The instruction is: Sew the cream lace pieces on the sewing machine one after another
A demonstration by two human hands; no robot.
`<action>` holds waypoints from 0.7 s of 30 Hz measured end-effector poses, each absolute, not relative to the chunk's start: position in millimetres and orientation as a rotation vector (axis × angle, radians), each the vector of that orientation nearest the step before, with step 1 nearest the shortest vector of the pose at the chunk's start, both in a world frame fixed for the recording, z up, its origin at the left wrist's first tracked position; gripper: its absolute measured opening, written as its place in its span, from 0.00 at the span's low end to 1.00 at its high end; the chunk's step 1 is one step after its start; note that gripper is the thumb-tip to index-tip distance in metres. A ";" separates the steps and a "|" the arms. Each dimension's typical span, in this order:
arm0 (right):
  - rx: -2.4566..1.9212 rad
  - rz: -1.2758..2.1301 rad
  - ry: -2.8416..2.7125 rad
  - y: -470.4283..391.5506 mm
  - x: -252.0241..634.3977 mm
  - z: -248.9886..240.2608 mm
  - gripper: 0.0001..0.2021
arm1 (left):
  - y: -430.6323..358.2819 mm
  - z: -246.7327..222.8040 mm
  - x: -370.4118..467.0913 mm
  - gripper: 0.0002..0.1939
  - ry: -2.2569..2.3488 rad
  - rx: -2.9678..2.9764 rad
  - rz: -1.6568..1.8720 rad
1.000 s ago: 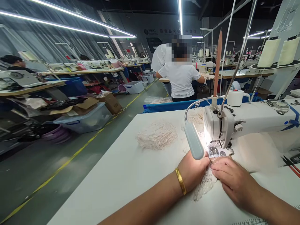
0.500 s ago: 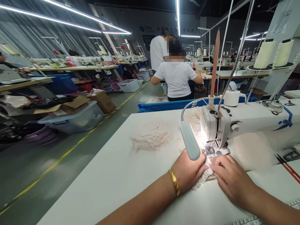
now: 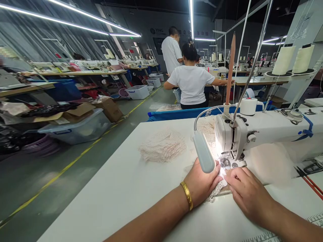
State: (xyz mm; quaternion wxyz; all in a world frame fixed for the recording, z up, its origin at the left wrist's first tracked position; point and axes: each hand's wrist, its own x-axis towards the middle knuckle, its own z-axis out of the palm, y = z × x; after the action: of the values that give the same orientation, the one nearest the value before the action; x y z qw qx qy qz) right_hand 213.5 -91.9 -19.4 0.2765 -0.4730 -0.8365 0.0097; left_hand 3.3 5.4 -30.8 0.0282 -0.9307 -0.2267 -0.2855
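A white sewing machine (image 3: 272,124) stands on the right of the white table (image 3: 101,188). Just in front of its needle area lies cream knitted fabric (image 3: 216,192) with loose strands. My left hand (image 3: 203,181), below a gold bracelet, has its fingers pressed together on the fabric's left side, partly behind the grey lamp head (image 3: 205,153). My right hand (image 3: 246,190) pinches the fabric from the right, fingers curled. The fingertips of both hands nearly meet under the lamp's light. A pile of similar cream pieces (image 3: 163,146) lies on the table to the left.
Red-handled scissors (image 3: 311,183) lie at the right edge, and a ruler scale (image 3: 264,237) runs along the near right. Two thread cones (image 3: 284,60) stand behind the machine. Beyond the blue cloth (image 3: 166,115) sits a person in white (image 3: 193,84); another stands there.
The seated person's right arm has stretched out to the right, and the standing person is more upright. My hands have barely moved; the whole view has shifted slightly.
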 end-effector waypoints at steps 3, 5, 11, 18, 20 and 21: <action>-1.267 0.018 -2.248 -91.6 213.2 -19.2 0.17 | 2.3 -23.7 1.9 0.11 -0.736 -2.926 -0.845; -1.252 0.005 -2.247 -91.2 213.1 -19.1 0.16 | -0.8 -17.3 1.1 0.10 -0.766 -2.962 -0.803; -1.213 -0.025 -2.240 -90.2 213.0 -20.4 0.15 | -5.9 -9.5 3.0 0.07 -0.779 -2.962 -0.765; -1.231 0.007 -2.251 -91.0 214.3 -21.7 0.14 | -5.5 -13.6 2.0 0.10 -0.755 -2.908 -0.821; -1.235 0.000 -2.252 -90.7 214.5 -21.3 0.13 | -3.9 -12.0 2.3 0.09 -0.771 -2.926 -0.791; -1.237 -0.005 -2.254 -90.3 214.4 -21.0 0.13 | -3.0 -10.5 2.6 0.08 -0.787 -2.931 -0.775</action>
State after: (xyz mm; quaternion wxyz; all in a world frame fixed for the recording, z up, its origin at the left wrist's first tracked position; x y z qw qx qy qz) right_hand 214.4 -90.3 -21.0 0.2812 -0.4618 -0.8412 -0.0018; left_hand 2.6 -3.0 -10.5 0.0045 -0.9357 -0.2514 -0.2474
